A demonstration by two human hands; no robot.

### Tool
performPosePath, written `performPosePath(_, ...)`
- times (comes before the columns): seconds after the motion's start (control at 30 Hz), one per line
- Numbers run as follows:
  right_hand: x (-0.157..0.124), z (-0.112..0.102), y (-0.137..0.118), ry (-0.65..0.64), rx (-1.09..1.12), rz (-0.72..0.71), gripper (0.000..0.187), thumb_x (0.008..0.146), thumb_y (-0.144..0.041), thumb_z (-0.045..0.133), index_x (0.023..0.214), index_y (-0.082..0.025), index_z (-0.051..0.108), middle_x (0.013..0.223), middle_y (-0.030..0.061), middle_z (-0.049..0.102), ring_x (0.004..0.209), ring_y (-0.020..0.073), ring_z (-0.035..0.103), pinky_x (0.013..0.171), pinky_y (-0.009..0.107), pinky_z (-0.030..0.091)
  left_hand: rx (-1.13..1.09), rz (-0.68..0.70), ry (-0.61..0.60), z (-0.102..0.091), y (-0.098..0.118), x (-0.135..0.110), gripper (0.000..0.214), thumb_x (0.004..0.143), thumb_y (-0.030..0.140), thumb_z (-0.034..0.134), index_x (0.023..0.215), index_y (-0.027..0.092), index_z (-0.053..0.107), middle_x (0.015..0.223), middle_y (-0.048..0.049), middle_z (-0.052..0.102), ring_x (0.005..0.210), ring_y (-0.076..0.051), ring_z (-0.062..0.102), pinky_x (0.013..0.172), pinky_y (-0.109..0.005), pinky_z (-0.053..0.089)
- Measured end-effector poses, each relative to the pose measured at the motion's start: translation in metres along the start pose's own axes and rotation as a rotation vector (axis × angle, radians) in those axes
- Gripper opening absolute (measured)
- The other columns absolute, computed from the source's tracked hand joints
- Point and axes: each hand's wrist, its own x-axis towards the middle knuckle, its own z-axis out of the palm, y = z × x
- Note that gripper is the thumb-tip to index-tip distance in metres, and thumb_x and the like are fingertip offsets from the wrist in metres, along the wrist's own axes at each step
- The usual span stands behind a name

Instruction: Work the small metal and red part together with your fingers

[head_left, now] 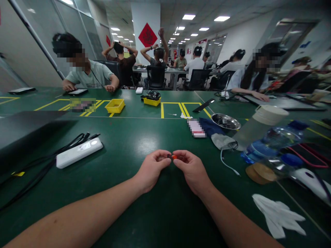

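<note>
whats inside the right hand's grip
A small orange piece shows at the front of the right hand's grip, by the thumb tip. The hand covers the rest, so the piece's full shape, and anything else inside, cannot be seen.

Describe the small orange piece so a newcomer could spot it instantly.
Over the green table, the left hand and right hand are held close together. The small orange piece shows at the right hand's fingertips; its bright colour sets it apart from the dark piece at the left hand's.
</note>
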Motion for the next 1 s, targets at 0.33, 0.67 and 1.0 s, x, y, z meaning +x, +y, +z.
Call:
performPosePath(0.33, 0.0001, -0.0019, -0.0012, -0.038, -0.120, -0.020, 0.014, 0.073, -0.018, 0.068, 0.087, -0.020, 0.067, 0.087, 0.0020, 0.068, 0.081, 0.0164, 0.062, 0.077, 0.031, 0.046, 0.157, 0.018, 0.068, -0.0002, -0.0015, -0.0028, 0.024, 0.071, 0.022, 0.073, 0.091, 0.018, 0.060, 0.066, 0.0044, 0.057, 0.059, -0.008, 0.050, 0.056, -0.020, 0.035)
performPosePath(0.67, -0.0001, 0.0016, -0.0019, -0.047, 0.117, 0.070, 0.019, 0.070, -0.019, 0.072, 0.089, -0.020, 0.070, 0.086, 0.0021, 0.067, 0.077, 0.0156, 0.060, 0.076, 0.033, 0.048, 0.064, 0.049, 0.016, 0.0035, 0.0027, -0.0025, 0.030, 0.073, 0.020, 0.071, 0.100, 0.017, 0.058, 0.087, -0.0040, 0.066, 0.075, -0.014, 0.063, 0.068, -0.026, 0.047)
performPosePath(1.0, -0.0011, 0.0020, -0.0068, -0.031, 0.176, 0.112, 0.014, 0.070, -0.019, 0.075, 0.082, -0.018, 0.068, 0.080, 0.0008, 0.067, 0.071, 0.0124, 0.060, 0.071, 0.029, 0.047, 0.054, 0.036, -0.003, 0.0000, -0.0020, -0.0008, 0.031, 0.079, 0.021, 0.067, 0.110, 0.014, 0.064, 0.098, -0.0089, 0.070, 0.082, -0.015, 0.064, 0.076, -0.027, 0.049)
